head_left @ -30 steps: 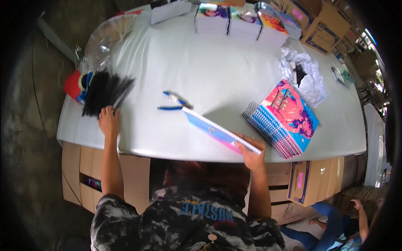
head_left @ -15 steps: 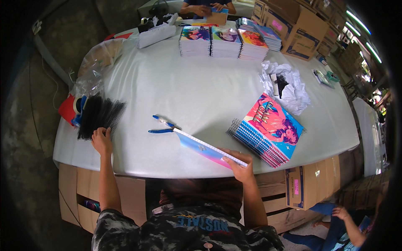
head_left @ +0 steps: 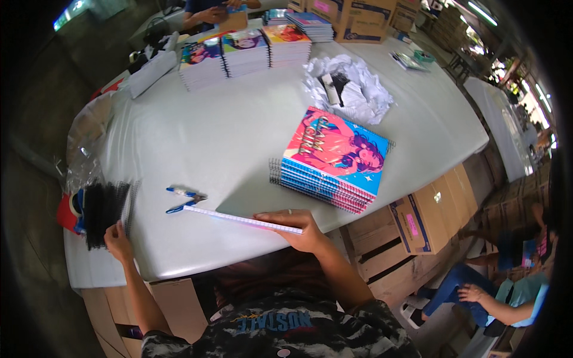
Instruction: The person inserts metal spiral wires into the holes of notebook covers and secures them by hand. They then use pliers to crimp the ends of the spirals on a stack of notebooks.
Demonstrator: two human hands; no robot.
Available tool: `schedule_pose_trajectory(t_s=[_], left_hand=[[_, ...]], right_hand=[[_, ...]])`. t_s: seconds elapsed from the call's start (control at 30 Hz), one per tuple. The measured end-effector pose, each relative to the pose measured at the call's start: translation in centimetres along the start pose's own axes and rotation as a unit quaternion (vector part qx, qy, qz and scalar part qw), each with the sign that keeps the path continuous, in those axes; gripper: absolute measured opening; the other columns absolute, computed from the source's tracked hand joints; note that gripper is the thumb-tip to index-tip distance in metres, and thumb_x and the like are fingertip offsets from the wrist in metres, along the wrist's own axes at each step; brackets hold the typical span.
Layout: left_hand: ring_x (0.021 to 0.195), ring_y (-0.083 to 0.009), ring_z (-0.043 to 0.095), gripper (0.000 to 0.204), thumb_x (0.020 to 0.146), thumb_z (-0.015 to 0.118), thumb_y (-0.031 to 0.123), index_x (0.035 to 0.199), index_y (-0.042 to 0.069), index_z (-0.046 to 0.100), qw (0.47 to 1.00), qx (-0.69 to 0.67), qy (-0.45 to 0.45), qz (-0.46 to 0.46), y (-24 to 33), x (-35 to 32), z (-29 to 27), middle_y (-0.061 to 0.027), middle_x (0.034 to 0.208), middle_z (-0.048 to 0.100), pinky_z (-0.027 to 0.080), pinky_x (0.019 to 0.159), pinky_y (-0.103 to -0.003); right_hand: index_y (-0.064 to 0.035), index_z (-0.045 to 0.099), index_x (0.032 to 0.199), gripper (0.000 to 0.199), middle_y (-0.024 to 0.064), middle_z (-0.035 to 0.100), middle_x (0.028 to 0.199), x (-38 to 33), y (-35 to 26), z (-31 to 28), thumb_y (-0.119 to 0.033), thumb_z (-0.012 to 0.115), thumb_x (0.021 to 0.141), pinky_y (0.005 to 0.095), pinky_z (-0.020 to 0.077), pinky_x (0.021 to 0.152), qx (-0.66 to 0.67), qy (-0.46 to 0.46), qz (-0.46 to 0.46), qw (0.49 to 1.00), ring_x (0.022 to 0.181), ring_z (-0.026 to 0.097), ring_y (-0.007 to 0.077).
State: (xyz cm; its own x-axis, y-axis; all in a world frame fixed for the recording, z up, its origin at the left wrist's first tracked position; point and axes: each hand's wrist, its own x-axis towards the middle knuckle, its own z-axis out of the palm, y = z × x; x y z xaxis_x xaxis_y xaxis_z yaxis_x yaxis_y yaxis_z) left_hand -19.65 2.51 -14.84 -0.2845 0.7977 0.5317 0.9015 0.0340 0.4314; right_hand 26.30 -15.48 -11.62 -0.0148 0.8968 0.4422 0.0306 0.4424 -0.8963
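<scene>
My right hand (head_left: 305,230) grips an unbound notebook (head_left: 239,219), turned so that its white, hole-punched edge faces up. At the left table edge, my left hand (head_left: 119,241) has its fingers closed at the lower end of a black plastic spiral coil, on the right side of a bundle of black coils (head_left: 102,215). Blue-handled pliers (head_left: 188,199) lie on the table just beyond the notebook's left end. To the right sits a stack of spiral-bound notebooks (head_left: 337,155) with pink and blue covers, coil ends sticking out at its sides.
Crumpled white paper (head_left: 361,95) holding black scraps lies behind the stack. Farther back stand several notebook piles (head_left: 245,53) and cardboard boxes (head_left: 365,21). Another person's hands (head_left: 212,15) work at the far side. A carton (head_left: 436,209) stands right of the table; a seated person is beyond it.
My view has turned right, shifting the table leftward. The notebook in my right hand has tipped from showing its colourful cover to nearly edge-on. My left hand stays at the coils.
</scene>
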Motion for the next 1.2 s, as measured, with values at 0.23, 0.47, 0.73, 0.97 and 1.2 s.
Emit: schedule_pose_trajectory(t_s=[0.23, 0.47, 0.73, 0.97, 1.2], left_hand=[[0.069, -0.0209, 0.057, 0.032, 0.092, 0.052, 0.033, 0.107, 0.005, 0.059, 0.990, -0.002, 0.137, 0.042, -1.7, 1.8, 1.1, -0.0098, 0.078, 0.061, 0.045, 0.063, -0.034], [0.073, -0.0092, 0.050, 0.028, 0.094, 0.048, 0.021, 0.119, 0.010, 0.053, 0.746, -0.618, -0.187, -0.162, 13.0, -0.1, -3.2, 0.0004, 0.082, 0.054, 0.041, 0.067, -0.023], [0.073, -0.0154, 0.048, 0.025, 0.097, 0.038, 0.019, 0.091, -0.001, 0.050, 0.898, -0.323, -0.204, 0.218, 18.7, -2.2, -4.7, -0.0064, 0.078, 0.050, 0.039, 0.072, -0.026], [0.069, -0.0084, 0.041, 0.029, 0.096, 0.043, 0.026, 0.087, 0.001, 0.054, 0.780, -0.370, -0.474, 0.172, 22.6, -3.8, -3.4, -0.0002, 0.075, 0.049, 0.037, 0.065, -0.023], [0.075, -0.0100, 0.050, 0.024, 0.095, 0.049, 0.027, 0.090, 0.003, 0.053, 0.773, -0.430, -0.437, 0.165, 21.7, -4.3, -2.4, -0.0013, 0.079, 0.054, 0.042, 0.070, -0.026]], right_hand=[[-0.0030, 0.064, 0.106, 0.031, 0.0125, 0.065, 0.106, 0.0, 0.2, -1.0, 0.004, 0.064, 0.076, 0.0305, 0.0492, 0.083, -0.010, -0.006, -0.025, 1.000, 0.097, 0.063, 0.0243], [-0.0044, 0.063, 0.108, 0.031, 0.0118, 0.065, 0.106, 0.1, -0.1, -1.0, 0.001, 0.064, 0.078, 0.0303, 0.0493, 0.082, -0.034, 0.008, -0.075, 0.997, 0.097, 0.063, 0.0251], [-0.0008, 0.062, 0.109, 0.027, 0.0122, 0.064, 0.109, -1.0, 0.6, -0.7, 0.001, 0.062, 0.082, 0.0271, 0.0474, 0.086, 0.028, 0.042, 0.024, 0.998, 0.099, 0.061, 0.0164], [0.0033, 0.064, 0.104, 0.023, 0.0090, 0.066, 0.098, -0.6, -0.3, -0.9, 0.002, 0.063, 0.080, 0.0228, 0.0478, 0.076, 0.001, 0.108, 0.077, 0.991, 0.085, 0.058, 0.0085], [0.0038, 0.064, 0.104, 0.024, 0.0075, 0.067, 0.095, -0.7, 0.1, -0.5, 0.004, 0.064, 0.079, 0.0211, 0.0472, 0.074, -0.010, 0.131, 0.070, 0.989, 0.081, 0.058, 0.0070]])
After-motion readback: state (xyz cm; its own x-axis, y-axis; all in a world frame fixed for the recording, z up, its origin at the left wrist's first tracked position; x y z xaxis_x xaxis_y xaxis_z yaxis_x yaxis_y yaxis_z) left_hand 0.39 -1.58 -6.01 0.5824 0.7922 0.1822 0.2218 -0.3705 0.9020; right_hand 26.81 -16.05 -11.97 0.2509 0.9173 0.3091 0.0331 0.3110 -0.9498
